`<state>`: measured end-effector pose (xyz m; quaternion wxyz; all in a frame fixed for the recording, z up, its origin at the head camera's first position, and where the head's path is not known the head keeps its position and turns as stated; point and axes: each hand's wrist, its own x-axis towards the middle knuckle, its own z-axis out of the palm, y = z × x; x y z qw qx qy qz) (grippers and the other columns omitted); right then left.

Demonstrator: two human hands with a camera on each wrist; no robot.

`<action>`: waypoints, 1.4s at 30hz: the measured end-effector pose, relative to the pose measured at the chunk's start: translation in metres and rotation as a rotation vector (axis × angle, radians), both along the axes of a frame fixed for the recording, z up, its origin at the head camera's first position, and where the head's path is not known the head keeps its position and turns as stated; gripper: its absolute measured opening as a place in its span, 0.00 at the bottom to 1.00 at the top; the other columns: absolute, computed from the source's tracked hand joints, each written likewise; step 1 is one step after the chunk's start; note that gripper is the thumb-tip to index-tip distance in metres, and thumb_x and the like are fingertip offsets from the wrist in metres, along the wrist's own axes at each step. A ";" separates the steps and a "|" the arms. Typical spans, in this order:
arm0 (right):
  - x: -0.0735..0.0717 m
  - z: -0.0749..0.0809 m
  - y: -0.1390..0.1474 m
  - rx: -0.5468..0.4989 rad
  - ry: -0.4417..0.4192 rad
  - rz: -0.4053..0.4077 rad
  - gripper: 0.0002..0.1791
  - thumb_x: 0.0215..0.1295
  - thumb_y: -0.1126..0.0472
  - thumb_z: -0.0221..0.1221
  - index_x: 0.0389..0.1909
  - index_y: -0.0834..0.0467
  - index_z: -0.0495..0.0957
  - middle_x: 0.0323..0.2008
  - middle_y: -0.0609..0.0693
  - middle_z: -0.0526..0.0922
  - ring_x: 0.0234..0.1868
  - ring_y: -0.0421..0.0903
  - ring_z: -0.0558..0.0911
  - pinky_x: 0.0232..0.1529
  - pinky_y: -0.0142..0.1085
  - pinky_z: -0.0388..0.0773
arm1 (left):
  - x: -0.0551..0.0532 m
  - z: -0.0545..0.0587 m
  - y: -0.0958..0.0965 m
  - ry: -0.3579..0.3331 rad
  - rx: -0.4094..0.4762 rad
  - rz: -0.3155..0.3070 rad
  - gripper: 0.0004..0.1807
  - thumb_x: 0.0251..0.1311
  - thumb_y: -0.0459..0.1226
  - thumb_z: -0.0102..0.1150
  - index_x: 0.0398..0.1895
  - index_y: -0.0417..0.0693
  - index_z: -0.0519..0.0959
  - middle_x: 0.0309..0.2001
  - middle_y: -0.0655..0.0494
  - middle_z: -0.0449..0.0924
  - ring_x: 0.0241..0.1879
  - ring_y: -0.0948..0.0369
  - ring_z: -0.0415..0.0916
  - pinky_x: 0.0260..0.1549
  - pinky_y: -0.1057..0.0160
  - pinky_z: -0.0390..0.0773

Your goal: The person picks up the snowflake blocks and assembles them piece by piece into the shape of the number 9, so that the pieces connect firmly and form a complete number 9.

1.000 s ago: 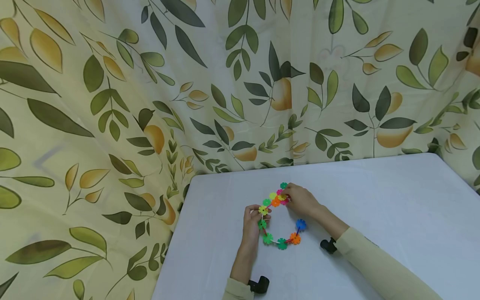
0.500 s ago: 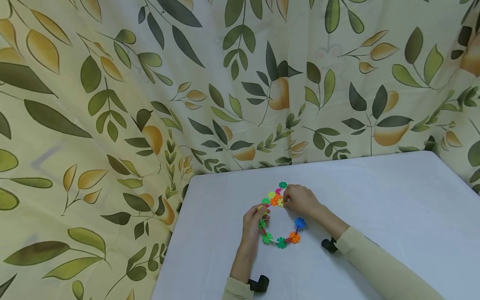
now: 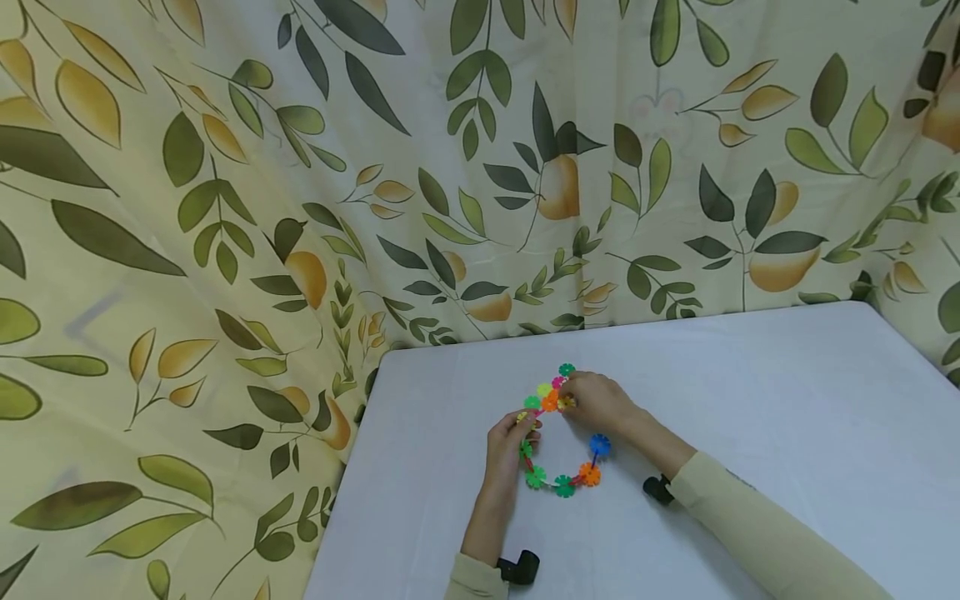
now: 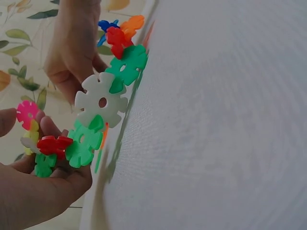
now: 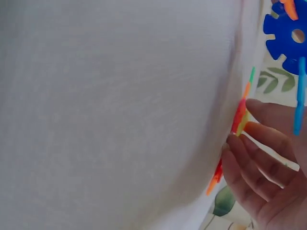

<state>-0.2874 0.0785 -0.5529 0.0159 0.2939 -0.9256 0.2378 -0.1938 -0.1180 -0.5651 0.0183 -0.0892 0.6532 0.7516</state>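
Note:
A curved chain of slotted plastic flower discs hangs from my left hand (image 3: 504, 448), which pinches it near its far-left end. In the left wrist view the chain shows a white disc (image 4: 88, 108) between a green disc (image 4: 82, 155) and a darker green disc (image 4: 135, 62). A blue disc (image 3: 599, 446) and an orange disc (image 3: 590, 475) form its other end. My right hand (image 3: 603, 400) has its fingertips on a yellow disc (image 3: 569, 402) among loose discs on the table. Its thumb and fingers close around that disc in the right wrist view; the fingers partly hide the pile.
Loose discs lie beyond the chain, among them an orange disc (image 3: 551, 401), a lime disc (image 3: 544, 390) and a green disc (image 3: 567, 369). A white cloth covers the table (image 3: 750, 400). Behind it hangs a leaf-patterned curtain (image 3: 420, 125). Both wrists wear black cameras (image 3: 519, 569).
My right hand has shifted slightly toward me and left over the loose discs, onto the yellow one. The left thumb has moved over the chain's yellow disc. The chain has barely moved.

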 end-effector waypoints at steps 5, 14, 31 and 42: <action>0.000 -0.001 0.004 -0.054 -0.054 -0.035 0.13 0.61 0.61 0.73 0.45 0.62 0.88 0.40 0.51 0.88 0.43 0.50 0.84 0.51 0.49 0.84 | 0.001 0.000 0.001 0.009 -0.021 -0.007 0.26 0.71 0.48 0.63 0.56 0.31 0.81 0.42 0.48 0.85 0.43 0.50 0.81 0.47 0.62 0.83; 0.009 0.005 0.011 -0.223 -0.169 -0.110 0.09 0.67 0.63 0.64 0.44 0.61 0.87 0.33 0.46 0.86 0.35 0.44 0.79 0.42 0.43 0.82 | 0.001 -0.002 -0.002 0.023 -0.031 -0.008 0.25 0.71 0.47 0.64 0.55 0.32 0.82 0.40 0.52 0.85 0.42 0.53 0.81 0.46 0.64 0.82; 0.040 0.027 0.013 -0.594 -0.330 -0.107 0.09 0.69 0.63 0.68 0.47 0.60 0.88 0.35 0.50 0.90 0.36 0.56 0.89 0.40 0.47 0.87 | 0.001 -0.002 -0.005 0.002 -0.028 -0.021 0.26 0.70 0.50 0.65 0.56 0.36 0.82 0.44 0.49 0.85 0.45 0.52 0.82 0.48 0.63 0.81; 0.056 0.037 0.008 -0.826 -0.542 -0.154 0.12 0.68 0.63 0.69 0.47 0.67 0.85 0.37 0.61 0.89 0.35 0.58 0.90 0.41 0.47 0.87 | 0.000 -0.002 -0.004 0.003 0.048 -0.042 0.28 0.70 0.47 0.66 0.55 0.28 0.80 0.39 0.52 0.85 0.40 0.57 0.80 0.44 0.64 0.81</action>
